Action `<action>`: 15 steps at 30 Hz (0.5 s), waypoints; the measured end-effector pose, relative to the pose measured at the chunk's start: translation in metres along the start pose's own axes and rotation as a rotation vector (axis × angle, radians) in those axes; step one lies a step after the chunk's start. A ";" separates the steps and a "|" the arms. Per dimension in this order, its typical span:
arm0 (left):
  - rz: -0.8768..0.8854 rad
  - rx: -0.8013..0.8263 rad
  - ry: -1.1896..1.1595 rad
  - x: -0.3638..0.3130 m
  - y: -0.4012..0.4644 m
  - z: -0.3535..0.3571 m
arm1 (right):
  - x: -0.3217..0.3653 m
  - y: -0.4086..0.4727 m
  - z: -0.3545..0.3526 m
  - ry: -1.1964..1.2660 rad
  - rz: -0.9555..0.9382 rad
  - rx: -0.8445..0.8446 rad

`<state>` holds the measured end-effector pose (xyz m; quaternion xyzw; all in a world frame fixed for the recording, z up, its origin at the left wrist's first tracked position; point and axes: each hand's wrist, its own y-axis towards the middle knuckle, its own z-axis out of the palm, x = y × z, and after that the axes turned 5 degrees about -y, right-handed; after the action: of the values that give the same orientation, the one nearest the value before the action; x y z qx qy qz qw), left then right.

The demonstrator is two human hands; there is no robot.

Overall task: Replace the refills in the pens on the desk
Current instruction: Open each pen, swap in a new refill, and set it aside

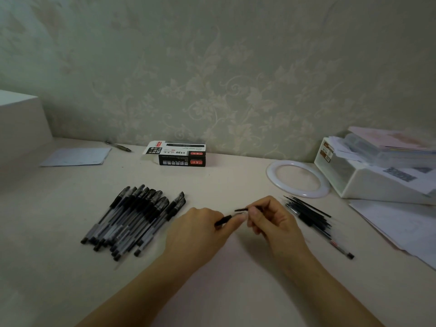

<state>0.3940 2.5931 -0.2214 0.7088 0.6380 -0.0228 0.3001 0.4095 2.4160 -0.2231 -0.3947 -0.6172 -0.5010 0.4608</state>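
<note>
Two hands meet over the middle of a pale desk (pixel 236 291), which runs back to a wall papered with a leaf pattern. At the right stands a white organiser (pixel 368 182) stacked with papers and booklets, with loose sheets (pixel 401 227) spread in front of it. A white ring (pixel 271 178) lies flat just left of the organiser. Against the wall in the middle sits a black and white pen box (pixel 181 154), its end flap open. A sheet of paper (pixel 75 156) lies far left, with a single pen (pixel 118 146) beyond it.

A pile of capped black pens (pixel 134 218) lies left of the hands. A smaller bunch of thin black refills (pixel 309 214) lies right of them, and one more pen (pixel 341 250) rests at its near end.

The left hand (pixel 198 230) pinches a short black piece (pixel 224 220) between thumb and curled fingers. The right hand (pixel 273 220) has its fingers curled round a thin black stick (pixel 241 210), whose end points left, just above the other piece. Motion blur hides whether the two parts touch.
</note>
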 end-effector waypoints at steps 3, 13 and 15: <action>-0.033 -0.053 -0.033 0.005 0.004 -0.003 | 0.000 0.003 -0.009 -0.024 -0.033 -0.141; 0.152 0.083 -0.149 0.010 0.002 0.002 | -0.013 -0.003 -0.006 -0.855 -0.173 -0.037; 0.175 0.094 -0.129 0.010 0.003 0.003 | -0.013 -0.003 -0.006 -0.862 -0.183 -0.030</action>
<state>0.3996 2.6007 -0.2267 0.7721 0.5513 -0.0719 0.3079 0.4107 2.4096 -0.2361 -0.5179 -0.7782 -0.3380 0.1092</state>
